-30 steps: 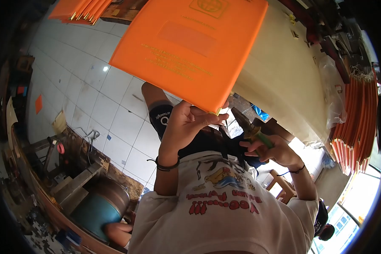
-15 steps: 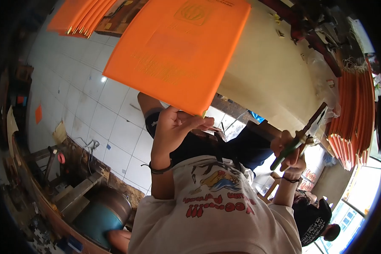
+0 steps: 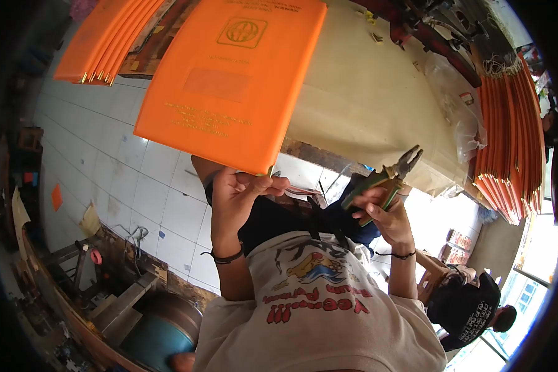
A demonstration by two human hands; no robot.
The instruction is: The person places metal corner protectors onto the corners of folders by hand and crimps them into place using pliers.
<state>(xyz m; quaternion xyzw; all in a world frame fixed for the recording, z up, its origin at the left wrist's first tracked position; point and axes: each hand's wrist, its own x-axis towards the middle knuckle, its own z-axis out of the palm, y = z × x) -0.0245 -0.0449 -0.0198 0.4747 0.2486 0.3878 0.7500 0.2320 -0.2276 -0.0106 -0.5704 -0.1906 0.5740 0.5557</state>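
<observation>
A bright orange folder cover [image 3: 229,68] with gold print spreads across the upper middle, tilted, its far part over the table. My left hand [image 3: 237,198] pinches it at the near right corner, where a small greenish-gold piece [image 3: 270,171] shows between the fingertips. To the right, my right hand [image 3: 384,217] is wrapped around pliers [image 3: 378,181] with green handles. Their dark metal jaws point up and to the right, slightly parted and away from the folder.
A table [image 3: 366,99] with a beige cover spans the upper right. Stacks of orange folders [image 3: 508,136] stand at right, more folders [image 3: 105,43] at upper left. A clear plastic bag [image 3: 462,105] lies near the right stack. A person in black [image 3: 468,310] sits at lower right.
The pliers have moved left, closer to the folder corner, and their jaws have turned into clearer view. The folder appears lower and further left, still pinched by my left hand.
</observation>
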